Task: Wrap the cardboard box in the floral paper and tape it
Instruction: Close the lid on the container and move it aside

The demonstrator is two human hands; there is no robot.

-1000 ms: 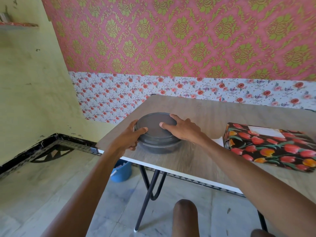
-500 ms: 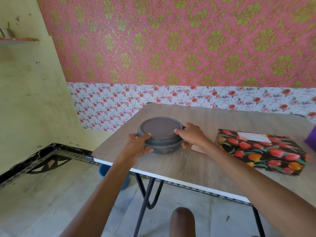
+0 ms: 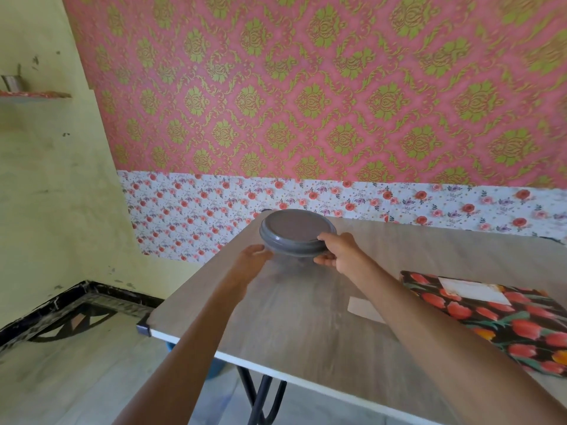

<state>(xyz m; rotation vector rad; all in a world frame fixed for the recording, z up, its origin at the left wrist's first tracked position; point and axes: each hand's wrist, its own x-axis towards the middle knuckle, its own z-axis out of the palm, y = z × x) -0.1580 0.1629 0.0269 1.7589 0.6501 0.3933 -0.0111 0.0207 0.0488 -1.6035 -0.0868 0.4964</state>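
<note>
A box wrapped in black paper with red and orange tulips (image 3: 494,317) lies on the right of the wooden table (image 3: 306,326), with a white patch on its top. A round grey lidded container (image 3: 294,233) is near the table's far left corner. My right hand (image 3: 340,253) grips its near right rim, thumb below and fingers on the lid. My left hand (image 3: 250,260) is at its left side, fingers relaxed, touching or just off the wall.
A small pale paper piece (image 3: 365,308) lies on the table between my arms, left of the wrapped box. The table's left and near edges are close. A blue bucket (image 3: 214,368) stands under the table. Patterned wallpaper covers the wall behind.
The grey container has moved away from me toward the far left corner of the table, my hands with it. The pale paper piece is now uncovered.
</note>
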